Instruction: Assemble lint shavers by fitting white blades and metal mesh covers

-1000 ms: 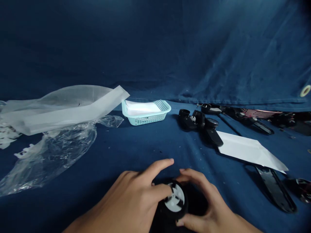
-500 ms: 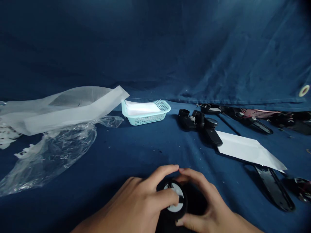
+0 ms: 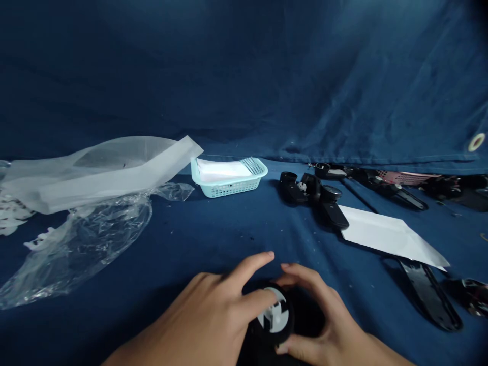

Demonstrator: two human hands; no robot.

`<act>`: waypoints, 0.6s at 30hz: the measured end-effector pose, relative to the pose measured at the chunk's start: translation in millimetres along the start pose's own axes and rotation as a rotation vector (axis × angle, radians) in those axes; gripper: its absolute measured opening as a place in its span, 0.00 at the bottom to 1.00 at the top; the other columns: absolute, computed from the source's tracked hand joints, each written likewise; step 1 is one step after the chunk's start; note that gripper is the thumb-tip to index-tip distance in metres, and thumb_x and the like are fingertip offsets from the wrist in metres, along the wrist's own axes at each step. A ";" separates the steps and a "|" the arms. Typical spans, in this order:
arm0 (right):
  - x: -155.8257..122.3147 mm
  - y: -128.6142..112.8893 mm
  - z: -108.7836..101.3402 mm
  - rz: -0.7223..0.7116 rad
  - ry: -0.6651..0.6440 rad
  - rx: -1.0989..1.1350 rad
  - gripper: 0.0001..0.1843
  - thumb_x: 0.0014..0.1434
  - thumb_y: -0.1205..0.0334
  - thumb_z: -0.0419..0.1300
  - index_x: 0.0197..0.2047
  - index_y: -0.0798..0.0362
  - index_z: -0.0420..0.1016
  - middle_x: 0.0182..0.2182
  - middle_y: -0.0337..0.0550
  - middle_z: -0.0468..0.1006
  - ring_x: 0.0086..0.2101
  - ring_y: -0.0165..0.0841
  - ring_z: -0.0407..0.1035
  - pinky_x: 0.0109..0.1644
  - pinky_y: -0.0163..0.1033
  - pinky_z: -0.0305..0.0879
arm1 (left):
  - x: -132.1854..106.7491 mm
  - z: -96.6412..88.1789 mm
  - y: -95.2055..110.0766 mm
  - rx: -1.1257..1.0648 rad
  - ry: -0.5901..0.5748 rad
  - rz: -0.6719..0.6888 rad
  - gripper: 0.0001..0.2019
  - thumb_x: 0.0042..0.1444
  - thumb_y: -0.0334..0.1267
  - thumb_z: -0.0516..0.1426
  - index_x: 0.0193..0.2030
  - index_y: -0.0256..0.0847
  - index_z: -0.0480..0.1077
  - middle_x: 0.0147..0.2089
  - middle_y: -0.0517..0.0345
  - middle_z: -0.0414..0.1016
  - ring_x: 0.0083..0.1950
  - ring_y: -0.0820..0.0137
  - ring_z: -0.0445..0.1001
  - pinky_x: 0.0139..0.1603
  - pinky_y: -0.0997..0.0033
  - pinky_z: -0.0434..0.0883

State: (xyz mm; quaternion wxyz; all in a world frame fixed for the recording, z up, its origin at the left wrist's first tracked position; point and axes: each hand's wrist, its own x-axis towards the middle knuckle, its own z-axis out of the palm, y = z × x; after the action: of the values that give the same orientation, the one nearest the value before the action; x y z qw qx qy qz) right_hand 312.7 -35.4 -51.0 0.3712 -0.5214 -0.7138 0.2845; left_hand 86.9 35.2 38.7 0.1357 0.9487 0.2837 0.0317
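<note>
Though between fingers (image 3: pixel 259 303), black rim (image 3: pixel 291 314) (part-bare)

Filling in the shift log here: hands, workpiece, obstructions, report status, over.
Right hand curled around black round part. Left hand: one finger at its pale disc. Nothing seen blocking either; white paper lies apart, to the right.

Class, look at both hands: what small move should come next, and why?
I'd suggest a slight turn of the white disc with a fingertip of the left hand, while the right hand braces the black round part. That fingertip lies over the disc, and the right thumb and fingers curl around the part. Whether the disc is fully seated, I can't tell.
</note>
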 end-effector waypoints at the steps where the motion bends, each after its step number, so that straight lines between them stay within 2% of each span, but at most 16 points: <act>1: 0.6 0.0 0.3 -0.006 0.006 0.004 0.52 0.46 0.59 0.75 0.65 0.31 0.47 0.51 0.44 0.76 0.50 0.50 0.75 0.53 0.58 0.73 | -0.4 0.7 2.8 -0.025 0.011 -0.003 0.29 0.51 0.22 0.50 0.55 0.57 0.69 0.73 0.65 0.54 0.40 0.63 0.81 0.40 0.56 0.79; 6: 5.2 -0.7 1.0 -0.056 0.018 0.012 0.53 0.44 0.59 0.76 0.65 0.34 0.48 0.50 0.46 0.76 0.49 0.49 0.76 0.52 0.54 0.75 | -4.4 1.5 9.1 -0.108 0.052 0.032 0.24 0.52 0.22 0.50 0.50 0.52 0.72 0.72 0.66 0.56 0.41 0.66 0.80 0.41 0.64 0.78; 11: 7.4 -2.6 0.2 -0.092 0.031 0.040 0.54 0.44 0.59 0.77 0.65 0.35 0.48 0.48 0.44 0.78 0.47 0.45 0.77 0.52 0.49 0.75 | -6.4 -3.5 -0.7 -0.055 0.045 0.049 0.20 0.54 0.24 0.51 0.45 0.52 0.75 0.72 0.66 0.56 0.43 0.64 0.80 0.43 0.61 0.78; 16: 5.3 -1.8 0.2 -0.072 0.042 0.018 0.54 0.44 0.58 0.77 0.66 0.34 0.48 0.48 0.43 0.78 0.47 0.46 0.77 0.53 0.52 0.75 | -2.9 -5.9 -3.0 0.043 -0.006 0.003 0.28 0.50 0.22 0.50 0.54 0.54 0.71 0.73 0.62 0.55 0.39 0.62 0.81 0.39 0.55 0.79; 18: 5.4 -1.6 0.3 -0.080 0.056 -0.011 0.54 0.43 0.57 0.77 0.65 0.34 0.49 0.48 0.43 0.78 0.47 0.47 0.77 0.52 0.51 0.76 | -1.6 -5.7 0.2 0.035 0.001 0.007 0.30 0.50 0.23 0.51 0.57 0.54 0.69 0.73 0.61 0.56 0.39 0.62 0.81 0.39 0.57 0.79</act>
State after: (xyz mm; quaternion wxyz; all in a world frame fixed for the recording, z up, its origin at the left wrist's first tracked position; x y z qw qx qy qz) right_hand 310.6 -30.8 -48.6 0.3992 -0.5021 -0.7250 0.2509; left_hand 85.0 35.5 44.2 0.1190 0.9519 0.2809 0.0276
